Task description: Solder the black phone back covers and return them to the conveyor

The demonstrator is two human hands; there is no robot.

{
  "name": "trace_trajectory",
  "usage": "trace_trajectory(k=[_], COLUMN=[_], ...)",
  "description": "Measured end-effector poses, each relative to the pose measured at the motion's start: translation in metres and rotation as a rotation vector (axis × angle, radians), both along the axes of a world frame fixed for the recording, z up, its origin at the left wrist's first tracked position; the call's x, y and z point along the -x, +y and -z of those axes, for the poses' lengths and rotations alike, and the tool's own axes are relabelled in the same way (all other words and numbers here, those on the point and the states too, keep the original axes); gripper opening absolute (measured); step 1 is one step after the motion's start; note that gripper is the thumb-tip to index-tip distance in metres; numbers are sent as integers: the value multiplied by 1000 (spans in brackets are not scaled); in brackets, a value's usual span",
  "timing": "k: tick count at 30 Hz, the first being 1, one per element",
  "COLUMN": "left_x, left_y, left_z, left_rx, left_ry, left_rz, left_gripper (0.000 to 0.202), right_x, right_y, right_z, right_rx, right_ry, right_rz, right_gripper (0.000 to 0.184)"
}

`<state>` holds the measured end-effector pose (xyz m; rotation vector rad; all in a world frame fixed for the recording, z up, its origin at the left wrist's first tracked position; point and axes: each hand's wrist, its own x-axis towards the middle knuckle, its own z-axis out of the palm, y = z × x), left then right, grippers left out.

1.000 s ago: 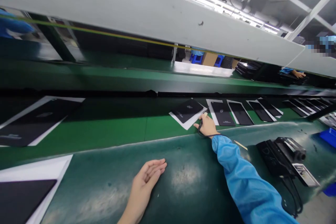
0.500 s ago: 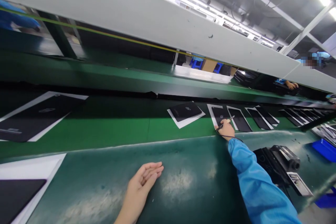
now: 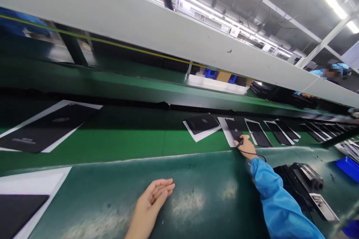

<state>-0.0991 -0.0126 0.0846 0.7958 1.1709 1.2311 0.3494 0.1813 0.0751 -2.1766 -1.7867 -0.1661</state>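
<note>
Rightward along the line, the right hand [image 3: 245,145] has moved on from the 1st black panel [image 3: 202,123] to the 2nd black panel [image 3: 232,129], its blue sleeve [image 3: 280,201] stretching after it. Its fingers are closed around a slim black pen-like tool [image 3: 239,142], whose tip sits over the lower part of that panel; this view cannot settle whether the tip touches the surface. A thin black cable [image 3: 254,153] trails from the tool past the wrist. The panel lies on a white backing sheet [image 3: 223,127] on the green conveyor belt [image 3: 126,134]. The left hand [image 3: 153,198] rests open and empty on the green desk [image 3: 196,168], fingers loosely curled. Further right on the desk sit a black machine [image 3: 297,179], a small metal tray [image 3: 322,207] and a blue plastic bin [image 3: 347,168]. A hard tip could scratch the black surface if pressed or dragged, the cable could catch the panel's edge and pull it askew, and the sheet could slip if the belt moves beneath the tip.
</note>
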Motion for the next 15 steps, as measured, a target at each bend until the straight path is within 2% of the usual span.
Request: trace_trajectory(k=[4,9,12,15], left_x=[-4,-3,-1,-3], left_y=[-1,0,-2,-7], left_z=[6,17,10,-3], left_rx=[-17,-27,-27,-27], left_ry=[-1,-36,-71,-101], left_rz=[-53,-34,-45,-73], left_gripper=[39,44,46,46], right_x=[-4,-11,4,43], right_y=[-1,-1,-13,-41], right_z=[-17,-67,-91,-95], right_rx=[-115,-332,-472,-504], right_ry=[8,20,67,143], right_rz=[-3,-21,-105,-290], right_gripper=[33,36,34,29])
